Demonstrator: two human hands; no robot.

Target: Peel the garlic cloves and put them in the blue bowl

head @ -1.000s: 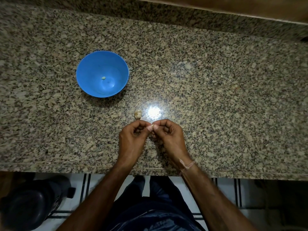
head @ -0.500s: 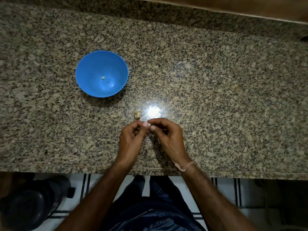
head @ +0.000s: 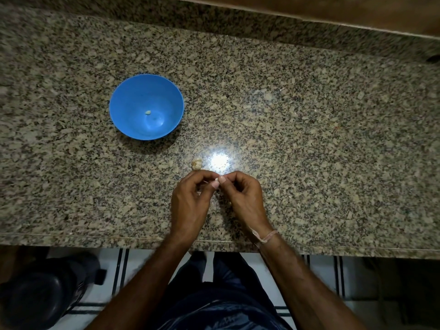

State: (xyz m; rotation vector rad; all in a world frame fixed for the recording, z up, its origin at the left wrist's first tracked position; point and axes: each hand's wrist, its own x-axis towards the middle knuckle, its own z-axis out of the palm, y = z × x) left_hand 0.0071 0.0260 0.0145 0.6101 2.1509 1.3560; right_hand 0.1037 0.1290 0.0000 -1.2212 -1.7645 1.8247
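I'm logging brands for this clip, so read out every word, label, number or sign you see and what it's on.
No readable text anywhere.
The round blue plastic bowl is plain.
The speckled granite counter bears no markings.
The small pale garlic clove pinched between the left hand and right hand carries none.
The dark rounded object on the floor is too dim to show any label.

A blue bowl [head: 133,96] sits on the speckled beige-and-black granite counter [head: 309,129].
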